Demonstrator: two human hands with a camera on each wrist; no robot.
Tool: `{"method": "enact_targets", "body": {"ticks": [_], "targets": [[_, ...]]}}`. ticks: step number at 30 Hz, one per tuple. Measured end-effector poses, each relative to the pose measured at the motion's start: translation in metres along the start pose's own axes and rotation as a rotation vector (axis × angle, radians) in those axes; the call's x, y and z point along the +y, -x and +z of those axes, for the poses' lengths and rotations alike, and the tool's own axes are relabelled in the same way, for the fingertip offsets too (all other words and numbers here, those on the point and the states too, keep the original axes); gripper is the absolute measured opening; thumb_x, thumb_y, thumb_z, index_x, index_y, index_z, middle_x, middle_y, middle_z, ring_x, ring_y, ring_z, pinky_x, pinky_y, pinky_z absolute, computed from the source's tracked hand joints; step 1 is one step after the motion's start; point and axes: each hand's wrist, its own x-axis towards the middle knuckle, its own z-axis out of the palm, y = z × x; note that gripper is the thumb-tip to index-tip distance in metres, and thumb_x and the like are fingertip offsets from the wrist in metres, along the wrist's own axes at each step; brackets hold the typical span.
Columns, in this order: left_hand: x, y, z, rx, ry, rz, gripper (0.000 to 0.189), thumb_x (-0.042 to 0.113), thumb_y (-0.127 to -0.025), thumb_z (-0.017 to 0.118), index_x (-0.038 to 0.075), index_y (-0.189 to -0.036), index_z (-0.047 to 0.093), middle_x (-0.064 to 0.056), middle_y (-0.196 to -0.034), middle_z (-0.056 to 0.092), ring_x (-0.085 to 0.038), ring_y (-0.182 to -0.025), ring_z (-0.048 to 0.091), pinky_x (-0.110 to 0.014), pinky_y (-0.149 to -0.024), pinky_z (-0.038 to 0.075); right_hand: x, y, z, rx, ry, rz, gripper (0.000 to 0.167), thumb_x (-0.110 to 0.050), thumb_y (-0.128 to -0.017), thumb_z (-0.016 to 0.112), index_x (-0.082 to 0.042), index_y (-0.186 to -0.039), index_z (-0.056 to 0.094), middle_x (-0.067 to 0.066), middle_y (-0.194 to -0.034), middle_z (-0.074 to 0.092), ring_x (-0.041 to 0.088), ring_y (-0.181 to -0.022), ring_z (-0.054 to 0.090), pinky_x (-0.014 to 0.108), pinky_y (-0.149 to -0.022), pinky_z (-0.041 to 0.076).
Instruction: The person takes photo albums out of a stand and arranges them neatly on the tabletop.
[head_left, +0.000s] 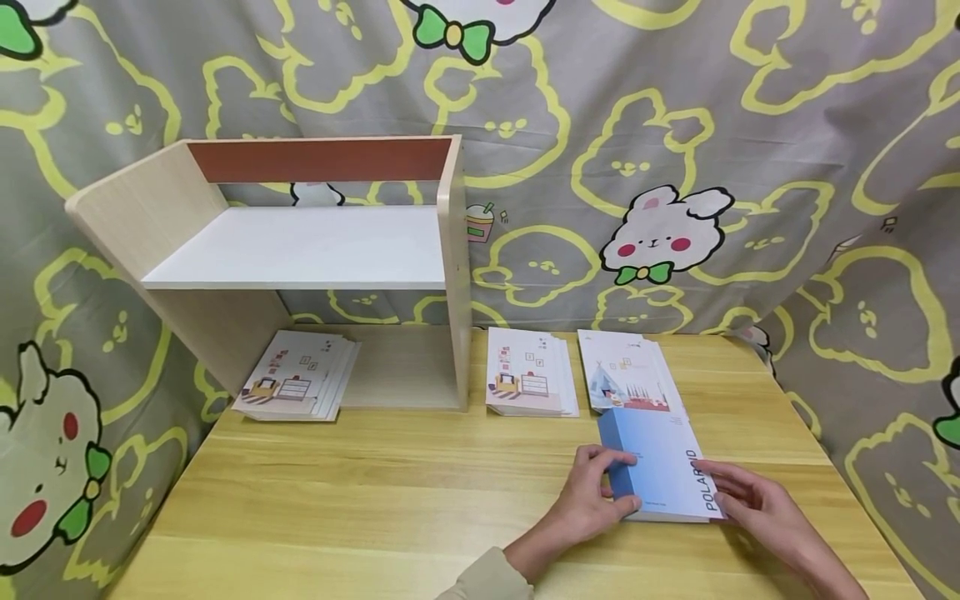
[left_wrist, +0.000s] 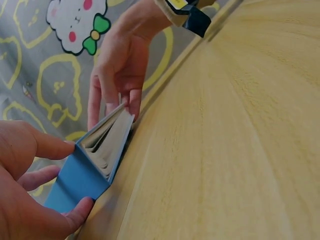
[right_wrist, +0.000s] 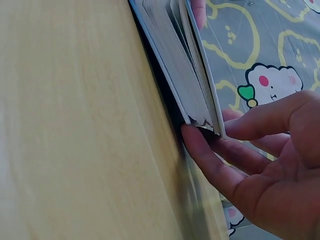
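Observation:
A thick blue-and-white book with POLAROID on its cover lies at the right of the table, its blue spine toward the left. My left hand grips the spine side; in the left wrist view its thumb and forefinger press the spine's two edges. On the opposite side my right hand pinches the open edge. The right wrist view shows the book's pages slightly fanned between the covers, with the right fingers at the cover corners.
A wooden shelf unit stands at the back left, with a stack of illustrated booklets inside its lower level. Two more booklet stacks lie right of it, one with an armchair picture, one with a tent picture. A patterned curtain hangs behind.

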Motion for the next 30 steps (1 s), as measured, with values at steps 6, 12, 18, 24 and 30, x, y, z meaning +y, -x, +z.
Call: {"method": "enact_targets", "body": {"ticks": [6, 12, 18, 24, 30], "targets": [[0.0018, -0.0007, 0.0012, 0.006, -0.018, 0.012, 0.039, 0.009, -0.088, 0.081, 0.018, -0.124, 0.069, 0.003, -0.130, 0.040, -0.006, -0.081, 0.051, -0.016, -0.076, 0.049, 0.0007, 0.0010, -0.0001, 0.033, 0.092, -0.012, 0.037, -0.001, -0.100, 0.062, 0.009, -0.136, 0.059, 0.002, -0.122, 0.070, -0.004, -0.099, 0.064, 0.018, -0.076, 0.055], [0.0025, -0.0001, 0.0024, 0.009, -0.021, 0.005, 0.038, 0.010, -0.088, 0.081, 0.018, -0.123, 0.070, 0.003, -0.129, 0.040, -0.006, -0.079, 0.050, -0.016, -0.076, 0.049, 0.0013, 0.0010, 0.0014, 0.060, 0.158, -0.064, 0.035, 0.003, -0.097, 0.065, 0.009, -0.131, 0.063, 0.010, -0.125, 0.068, -0.005, -0.098, 0.061, 0.017, -0.075, 0.053], [0.0020, 0.0000, 0.0019, 0.001, -0.026, 0.011, 0.039, 0.008, -0.088, 0.081, 0.018, -0.124, 0.070, 0.002, -0.131, 0.040, -0.006, -0.080, 0.051, -0.016, -0.076, 0.050, -0.0004, 0.0009, 0.0027, 0.066, 0.179, -0.048, 0.037, 0.002, -0.095, 0.068, 0.008, -0.131, 0.064, 0.027, -0.128, 0.064, -0.006, -0.098, 0.060, 0.017, -0.076, 0.053], [0.0037, 0.0006, 0.0001, 0.006, -0.025, -0.033, 0.038, 0.008, -0.089, 0.080, 0.022, -0.123, 0.070, 0.003, -0.134, 0.041, -0.006, -0.080, 0.053, -0.017, -0.074, 0.050, -0.0024, -0.0002, 0.0017, 0.077, 0.175, -0.076, 0.036, 0.002, -0.096, 0.067, 0.008, -0.132, 0.063, 0.032, -0.129, 0.062, -0.008, -0.100, 0.060, 0.015, -0.078, 0.053], [0.0038, 0.0004, -0.0071, -0.019, 0.025, -0.042, 0.037, 0.009, -0.091, 0.078, 0.021, -0.124, 0.070, 0.004, -0.134, 0.042, -0.012, -0.101, 0.055, -0.018, -0.074, 0.052, -0.0048, -0.0039, -0.0009, 0.115, 0.218, -0.149, 0.037, -0.001, -0.098, 0.067, 0.006, -0.133, 0.062, 0.029, -0.128, 0.064, -0.005, -0.103, 0.061, 0.011, -0.080, 0.049]]}}
